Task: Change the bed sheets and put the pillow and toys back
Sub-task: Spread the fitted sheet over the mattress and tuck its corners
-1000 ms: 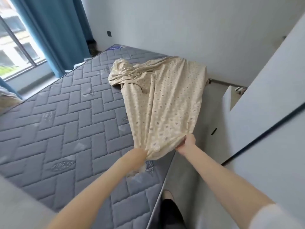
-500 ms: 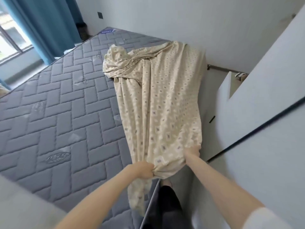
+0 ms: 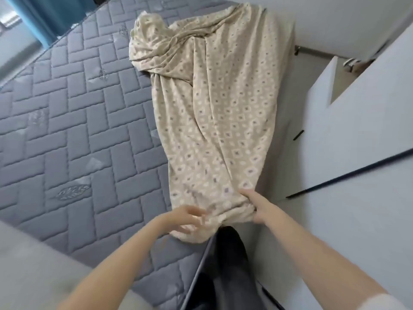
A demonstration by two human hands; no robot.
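A person's right hand (image 3: 260,209) grips the near end of a beige patterned bed sheet (image 3: 219,113) that stretches away from it along the grey quilted mattress (image 3: 73,121). The left hand (image 3: 190,220), just beside it, is blurred, with fingers spread loose at the sheet's hem.

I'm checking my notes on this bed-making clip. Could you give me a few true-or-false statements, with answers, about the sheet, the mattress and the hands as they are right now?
1. The sheet covers the whole mattress. False: it lies in a bunched strip along the right side, and most of the quilted grey top is bare.
2. The right hand grips the sheet's near end. True.
3. The sheet is plain white. False: it is beige with a small printed pattern.
4. A blue curtain hangs at the upper left. True.
5. A pillow lies on the mattress. False: no pillow is in view.
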